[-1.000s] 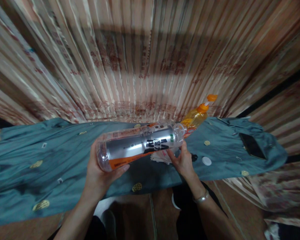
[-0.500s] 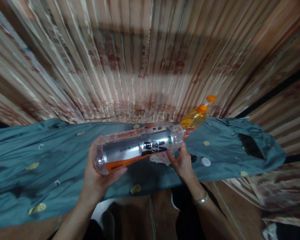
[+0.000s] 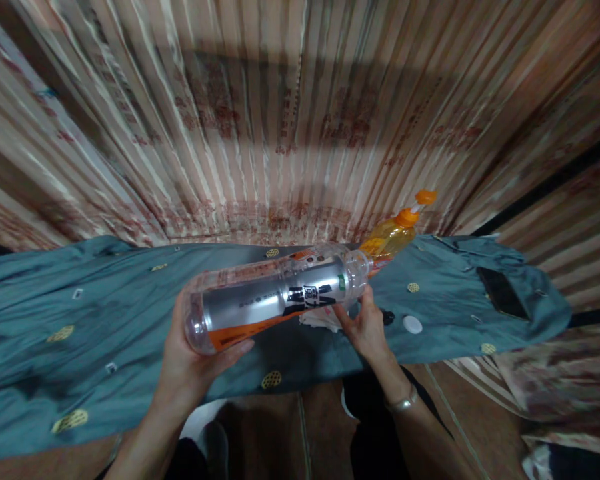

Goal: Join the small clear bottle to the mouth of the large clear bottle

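Note:
A large clear plastic bottle [image 3: 273,303] with a silver and orange label lies across my view, held in the air almost level, its neck to the right and slightly higher. My left hand [image 3: 193,357] is wrapped around its base, thumb along the near side. With thumb and fingers my right hand [image 3: 365,327] grips the neck end from below; part of the fingers is hidden behind it. Just beyond the neck stands a pump bottle [image 3: 390,237] of amber liquid with an orange pump top. Under the held bottle lies a crumpled white wrapper or tissue [image 3: 323,319].
A teal patterned cloth [image 3: 115,320] covers the table. Right of my right hand are a small black object [image 3: 389,317] and a white round lid [image 3: 413,325]. A dark phone [image 3: 503,292] lies farther right. A striped curtain [image 3: 280,133] hangs behind the table.
The bottle and my left hand have shifted very slightly left, and the label has turned a little. My right hand has hardly moved.

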`<state>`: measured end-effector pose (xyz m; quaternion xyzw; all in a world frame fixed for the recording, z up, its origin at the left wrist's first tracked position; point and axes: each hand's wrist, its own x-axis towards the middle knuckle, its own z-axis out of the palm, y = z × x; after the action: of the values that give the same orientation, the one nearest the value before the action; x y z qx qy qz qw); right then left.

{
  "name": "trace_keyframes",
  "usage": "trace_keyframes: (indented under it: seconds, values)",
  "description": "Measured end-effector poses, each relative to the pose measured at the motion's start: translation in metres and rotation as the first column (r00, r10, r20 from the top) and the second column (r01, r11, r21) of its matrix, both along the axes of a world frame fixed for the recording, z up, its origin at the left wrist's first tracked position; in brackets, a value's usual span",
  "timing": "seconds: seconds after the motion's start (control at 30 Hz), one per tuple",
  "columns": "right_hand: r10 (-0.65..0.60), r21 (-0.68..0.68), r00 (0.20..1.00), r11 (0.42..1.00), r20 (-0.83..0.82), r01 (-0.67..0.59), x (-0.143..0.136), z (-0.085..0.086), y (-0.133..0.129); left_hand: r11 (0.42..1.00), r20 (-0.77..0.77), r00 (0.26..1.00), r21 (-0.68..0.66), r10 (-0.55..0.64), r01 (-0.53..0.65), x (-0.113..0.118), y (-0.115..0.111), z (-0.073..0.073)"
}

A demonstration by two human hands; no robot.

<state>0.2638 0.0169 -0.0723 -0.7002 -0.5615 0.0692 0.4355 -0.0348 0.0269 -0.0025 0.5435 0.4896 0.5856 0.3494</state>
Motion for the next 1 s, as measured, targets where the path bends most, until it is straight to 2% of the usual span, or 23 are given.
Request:
trace_keyframes:
  seconds: [0.2, 0.5, 0.67, 0.8, 1.0]
  values:
    - [0.002, 0.005, 1.0, 1.0, 0.01, -0.002, -0.0002, -0.0007, 0.0003, 1.0, -0.037, 0.999, 0.025, 0.018, -0.017, 0.001, -0.003, 0.0044]
    - [-0.002, 0.007, 1.0, 1.0, 0.001, 0.002, -0.0006, -0.0004, 0.0004, 0.997, -0.076, 0.996, 0.06, -0.048, 0.053, -0.0053, -0.0028, -0.0022]
    - [0.001, 0.001, 1.0, 1.0, 0.01, -0.001, 0.0004, -0.001, 0.0006, 0.996, -0.138, 0.987, 0.027, -0.084, 0.089, -0.0068, -0.0027, 0.0024]
    - [0.004, 0.019, 1.0, 1.0, 0.024, -0.004, 0.0006, -0.0015, 0.0003, 0.995, -0.191, 0.979, 0.053, -0.068, 0.08, -0.0068, -0.0039, 0.0039]
    - [0.015, 0.02, 0.999, 1.0, 0.034, -0.016, 0.0008, -0.0021, 0.0002, 0.989, -0.18, 0.983, 0.137, -0.023, 0.048, -0.0044, -0.0019, 0.0013]
